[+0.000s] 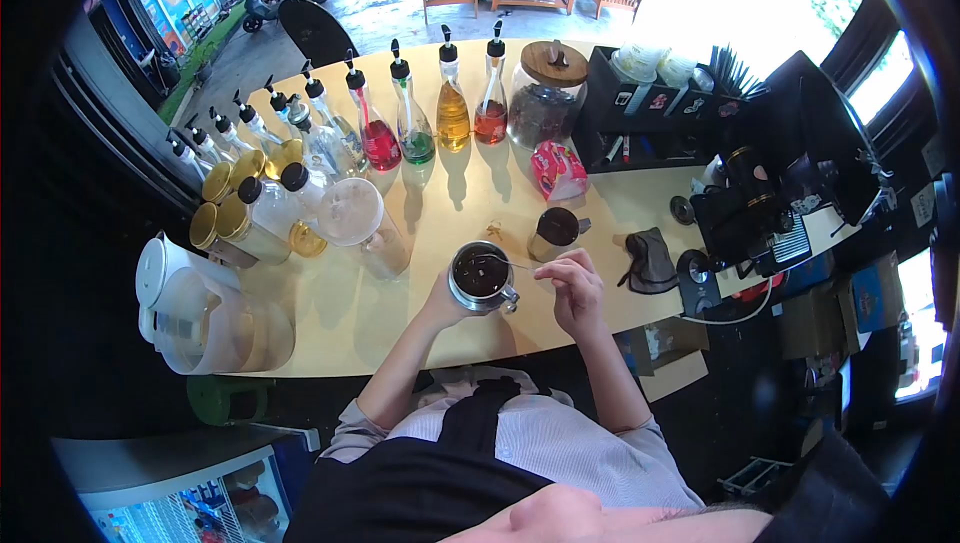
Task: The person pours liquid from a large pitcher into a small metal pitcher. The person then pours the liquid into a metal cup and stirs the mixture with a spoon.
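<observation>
My left hand (449,301) is wrapped round the left side of a metal cup (480,276) filled with dark liquid. Between the fingers of my right hand (572,283) is the handle of a thin metal spoon (512,262), whose far end reaches into the cup. The spoon's tip is hidden in the liquid. Just behind my right hand stands a second cup (555,233) with dark contents and a handle. A pink and white packet (559,171) lies farther back on the table.
Syrup bottles with pourers (453,108) curve along the back edge. Lidded jars (270,213) and a white pitcher (200,313) stand left. A wooden-lidded glass jar (545,103) is behind the packet. A black machine (745,208) and an organizer (650,108) are right.
</observation>
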Demonstrator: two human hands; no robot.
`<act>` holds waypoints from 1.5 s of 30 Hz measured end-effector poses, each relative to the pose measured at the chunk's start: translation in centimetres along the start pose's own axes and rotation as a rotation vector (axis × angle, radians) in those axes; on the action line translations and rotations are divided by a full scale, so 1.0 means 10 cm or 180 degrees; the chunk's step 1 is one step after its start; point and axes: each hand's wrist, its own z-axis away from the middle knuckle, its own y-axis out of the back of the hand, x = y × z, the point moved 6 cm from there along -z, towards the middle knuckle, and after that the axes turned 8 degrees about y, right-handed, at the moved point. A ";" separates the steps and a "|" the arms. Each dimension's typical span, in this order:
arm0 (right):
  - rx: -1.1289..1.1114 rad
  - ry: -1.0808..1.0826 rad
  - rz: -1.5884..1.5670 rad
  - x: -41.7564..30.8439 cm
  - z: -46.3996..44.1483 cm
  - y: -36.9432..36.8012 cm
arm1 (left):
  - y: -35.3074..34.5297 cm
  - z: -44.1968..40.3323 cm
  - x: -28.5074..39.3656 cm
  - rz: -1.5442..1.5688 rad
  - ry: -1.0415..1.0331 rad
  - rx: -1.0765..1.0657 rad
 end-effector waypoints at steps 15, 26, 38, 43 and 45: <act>0.0014 -0.0106 -0.0359 0.16 -0.11 -0.07 | -0.02 -0.12 -0.11 0.0027 0.0000 -0.0040; 0.0132 -0.0339 -0.0603 0.34 -0.10 -0.06 | -0.04 -0.16 -0.10 0.0627 -0.0061 -0.0131; 0.0010 -0.0145 -0.0371 0.30 -0.14 -0.09 | -0.03 -0.16 -0.08 0.0213 -0.0019 -0.0021; -0.0142 -0.0131 -0.0642 0.27 -0.14 -0.12 | -0.03 -0.15 -0.15 0.0277 -0.0122 0.0010; -0.0124 -0.0245 -0.0771 0.30 -0.11 -0.11 | -0.03 -0.16 -0.13 0.0376 -0.0153 -0.0018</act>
